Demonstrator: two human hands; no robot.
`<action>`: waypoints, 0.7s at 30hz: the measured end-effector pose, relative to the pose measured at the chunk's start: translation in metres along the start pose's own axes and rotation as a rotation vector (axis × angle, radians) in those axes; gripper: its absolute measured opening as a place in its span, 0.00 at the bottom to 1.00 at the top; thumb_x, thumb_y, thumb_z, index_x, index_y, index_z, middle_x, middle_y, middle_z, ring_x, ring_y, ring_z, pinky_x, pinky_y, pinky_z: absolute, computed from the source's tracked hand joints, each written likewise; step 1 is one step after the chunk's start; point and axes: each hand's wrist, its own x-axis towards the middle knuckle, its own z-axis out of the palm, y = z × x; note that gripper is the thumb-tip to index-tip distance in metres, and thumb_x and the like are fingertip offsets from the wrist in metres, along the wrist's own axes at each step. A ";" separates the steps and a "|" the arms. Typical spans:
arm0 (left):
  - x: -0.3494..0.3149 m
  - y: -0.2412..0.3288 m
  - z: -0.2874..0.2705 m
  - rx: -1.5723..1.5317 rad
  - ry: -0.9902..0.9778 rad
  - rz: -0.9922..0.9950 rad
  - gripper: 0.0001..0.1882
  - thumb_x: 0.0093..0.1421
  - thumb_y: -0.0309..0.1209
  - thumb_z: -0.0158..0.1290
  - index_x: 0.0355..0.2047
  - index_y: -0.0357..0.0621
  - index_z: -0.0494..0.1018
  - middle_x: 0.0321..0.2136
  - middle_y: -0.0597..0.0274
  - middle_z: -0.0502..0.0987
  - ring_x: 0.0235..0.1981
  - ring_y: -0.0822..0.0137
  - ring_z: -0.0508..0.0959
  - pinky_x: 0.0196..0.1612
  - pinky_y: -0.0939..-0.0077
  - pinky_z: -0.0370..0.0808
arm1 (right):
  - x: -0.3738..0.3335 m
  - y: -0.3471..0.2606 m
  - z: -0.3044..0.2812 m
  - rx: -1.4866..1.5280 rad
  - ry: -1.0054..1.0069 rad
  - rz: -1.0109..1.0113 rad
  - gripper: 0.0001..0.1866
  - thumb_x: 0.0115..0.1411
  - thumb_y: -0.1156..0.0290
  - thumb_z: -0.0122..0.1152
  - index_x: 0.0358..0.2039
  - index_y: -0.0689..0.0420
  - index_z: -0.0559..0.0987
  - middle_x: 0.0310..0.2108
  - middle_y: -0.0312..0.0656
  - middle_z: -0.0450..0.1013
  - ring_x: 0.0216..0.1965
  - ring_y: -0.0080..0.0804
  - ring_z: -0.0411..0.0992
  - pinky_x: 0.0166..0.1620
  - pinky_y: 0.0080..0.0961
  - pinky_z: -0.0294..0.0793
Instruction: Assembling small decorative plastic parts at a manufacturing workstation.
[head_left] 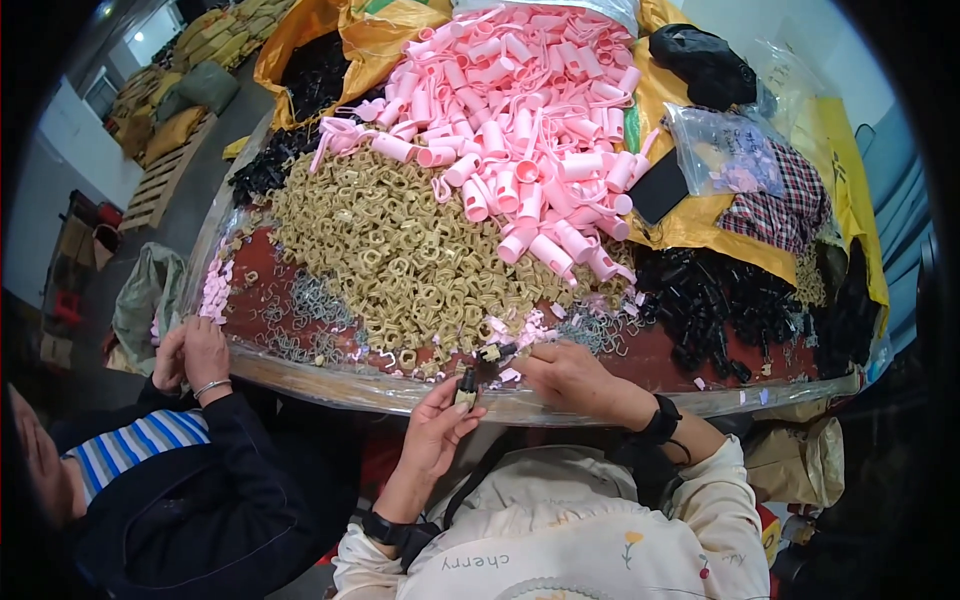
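Two hands join small parts at the near rim of a heaped tabletop point(300, 372).

Just beyond the hands lies the tan clip heap point(400, 250), with the pink tube pile point(520, 110) behind it and black parts point(720, 300) to its right. The right hand point(570, 375) pinches a small tan piece point(491, 352); the left hand point(440, 425) has its fingers closed around a black clip point(466, 386), just below that heap.
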 end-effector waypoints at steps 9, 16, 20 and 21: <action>0.000 -0.001 -0.001 -0.069 0.059 0.012 0.22 0.52 0.20 0.47 0.49 0.40 0.62 0.35 0.55 0.73 0.31 0.65 0.77 0.32 0.80 0.76 | 0.008 0.005 0.007 0.038 0.046 0.070 0.14 0.46 0.71 0.55 0.37 0.55 0.71 0.24 0.43 0.67 0.21 0.42 0.68 0.23 0.33 0.66; 0.004 0.001 -0.001 -0.077 0.041 -0.003 0.22 0.52 0.20 0.47 0.49 0.38 0.61 0.34 0.56 0.73 0.30 0.67 0.76 0.32 0.80 0.76 | -0.051 0.044 -0.034 -0.072 0.058 0.330 0.13 0.45 0.70 0.58 0.33 0.57 0.72 0.25 0.43 0.66 0.26 0.41 0.68 0.27 0.32 0.68; 0.010 -0.005 0.009 -0.059 0.001 -0.063 0.22 0.53 0.20 0.47 0.49 0.37 0.61 0.33 0.58 0.73 0.30 0.69 0.76 0.32 0.82 0.75 | -0.076 0.054 -0.033 -0.119 0.085 0.385 0.11 0.45 0.71 0.57 0.32 0.57 0.72 0.26 0.43 0.66 0.29 0.42 0.68 0.30 0.32 0.68; 0.013 -0.008 0.013 -0.045 -0.024 -0.092 0.22 0.53 0.20 0.47 0.49 0.37 0.61 0.33 0.58 0.73 0.30 0.70 0.76 0.32 0.83 0.75 | -0.077 0.056 -0.032 -0.118 0.087 0.395 0.11 0.45 0.71 0.57 0.32 0.57 0.72 0.26 0.43 0.66 0.29 0.42 0.68 0.30 0.32 0.68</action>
